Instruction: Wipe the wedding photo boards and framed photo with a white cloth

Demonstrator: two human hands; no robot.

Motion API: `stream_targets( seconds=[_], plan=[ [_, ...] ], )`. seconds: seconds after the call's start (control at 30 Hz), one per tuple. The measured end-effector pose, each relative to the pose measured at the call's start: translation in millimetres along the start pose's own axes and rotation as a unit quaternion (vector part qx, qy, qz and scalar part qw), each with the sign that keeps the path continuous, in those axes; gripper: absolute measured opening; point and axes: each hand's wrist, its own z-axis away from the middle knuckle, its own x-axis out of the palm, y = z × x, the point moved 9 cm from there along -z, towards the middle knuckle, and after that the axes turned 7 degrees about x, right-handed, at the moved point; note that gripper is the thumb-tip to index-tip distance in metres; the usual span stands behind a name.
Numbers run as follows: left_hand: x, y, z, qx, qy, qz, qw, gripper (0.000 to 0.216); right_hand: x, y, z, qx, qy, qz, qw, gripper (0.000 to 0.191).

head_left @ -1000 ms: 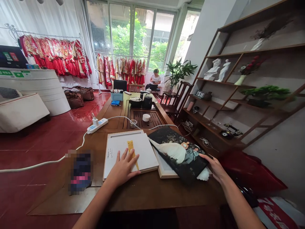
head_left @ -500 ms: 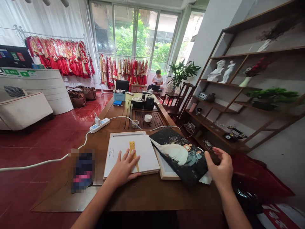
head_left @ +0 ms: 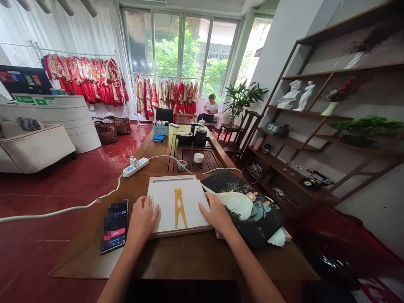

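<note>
Blue box point(head_left: 160, 130) holds slim items point(head_left: 160, 123); left fingers point(head_left: 154, 217) and right fingers point(head_left: 203, 210) grasp the white panel point(head_left: 194, 206).

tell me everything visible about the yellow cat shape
The yellow cat shape is slender and looks flat, with an eared head at the far end, an oval opening and two legs spreading toward the person. Its material, and whether it is printed or loose, is unclear. It lies centrally on the white panel, between the left hand and right hand, touched by neither.

The white board point(head_left: 196, 204) looks matt and smooth, the phone point(head_left: 115, 231) glossy, the table point(head_left: 176, 261) brown wood.
</note>
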Motion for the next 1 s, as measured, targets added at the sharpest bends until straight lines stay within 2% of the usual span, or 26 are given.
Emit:
stream_targets(
  seconds=[0.1,0.17,0.27,0.5,0.77,0.9,1.0],
  plan=[
    [8.7,-26.8,4.4,-0.078,-0.029,0.044,0.996,0.056,6.7,1.4,-5.7,0.004,-0.007,0.007,1.0,0.054],
    [14.3,-30.5,6.3,-0.093,-0.054,0.063,0.992,0.052,11.4,1.0,-7.1,0.008,-0.018,0.013,1.0,0.056],
    [13.6,-25.0,6.7,-0.091,-0.059,0.059,0.992,0.048,17.3,0.4,-8.0,0.012,-0.019,0.016,1.0,0.056],
    [3.9,-8.6,7.3,-0.094,-0.047,0.001,0.994,0.045,25.3,-2.6,-8.9,0.011,0.034,0.03,0.999,0.053],
    [-6.7,5.8,7.4,-0.089,-0.036,-0.057,0.994,0.044,26.7,-4.4,-10.9,0.007,0.055,0.047,0.997,0.049],
    [-8.6,6.3,7.5,-0.101,-0.033,-0.015,0.994,0.041,24.4,-3.0,-10.8,0.007,0.063,0.046,0.997,0.049],
    [-11.3,1.9,6.9,-0.115,-0.009,0.049,0.992,0.04,18.1,-4.3,-9.8,0.002,0.076,0.04,0.996,0.049]
  ],
)
